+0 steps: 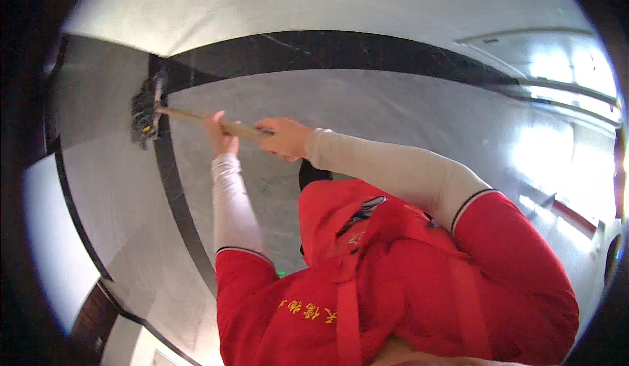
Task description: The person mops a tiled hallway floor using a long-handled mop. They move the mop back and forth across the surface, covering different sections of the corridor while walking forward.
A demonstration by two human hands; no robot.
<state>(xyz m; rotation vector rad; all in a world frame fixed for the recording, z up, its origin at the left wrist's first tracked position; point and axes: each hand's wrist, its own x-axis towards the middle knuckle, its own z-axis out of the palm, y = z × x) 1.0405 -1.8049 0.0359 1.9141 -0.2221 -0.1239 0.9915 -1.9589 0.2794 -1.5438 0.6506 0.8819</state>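
Both of my hands are wrapped around the pale wooden handle (242,131) of a mop. My left hand (223,136) grips it partway along, on the side towards the mop head. Close to the handle's near end, my right hand (287,137) holds it with bent fingers. The dark, stringy mop head (143,113) lies on the floor to the left, by the corner of the black floor border (169,169). A small yellow patch shows on its strands, and its edges look blurred.
Grey polished floor (314,98) spreads around me, with a black band (334,49) along the white wall (314,2) ahead. A dark brown door-like panel (88,307) stands at lower left. Bright light glares off the floor at right. My red apron (334,209) hangs below my arms.
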